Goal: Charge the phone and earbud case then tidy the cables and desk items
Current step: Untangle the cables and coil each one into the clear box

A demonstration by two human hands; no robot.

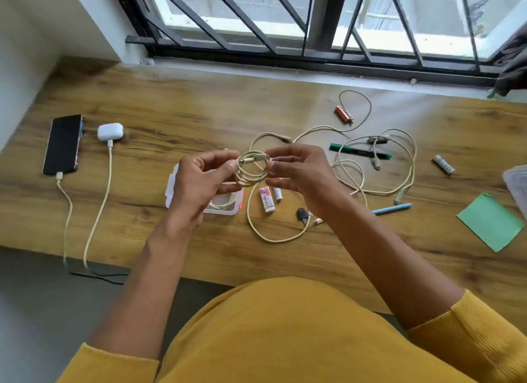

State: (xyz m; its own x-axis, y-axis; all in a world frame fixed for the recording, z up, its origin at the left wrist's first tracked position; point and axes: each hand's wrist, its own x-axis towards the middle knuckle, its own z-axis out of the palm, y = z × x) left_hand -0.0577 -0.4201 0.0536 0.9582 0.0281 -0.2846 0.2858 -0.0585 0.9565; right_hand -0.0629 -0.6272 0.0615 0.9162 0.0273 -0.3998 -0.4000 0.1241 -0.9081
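Observation:
A black phone (63,144) lies at the desk's left with a cream cable (66,211) plugged into its near end. Beside it a white earbud case (110,131) has its own cable (99,206) plugged in; both cables run off the front edge. Above the desk's middle I hold a small coil of cream cable (252,169). My left hand (205,180) pinches the coil's left side, and my right hand (299,170) pinches its right side near the plug. Under my left hand a clear plastic box (228,208) holds another coiled cable.
Loose cream cables (379,166) sprawl right of centre, one looping near the front (273,234). Scattered there: a green marker (359,151), blue pen (392,209), white eraser (266,200), batteries (443,164), an orange battery (343,114), green paper (490,221), a clear lid (517,180).

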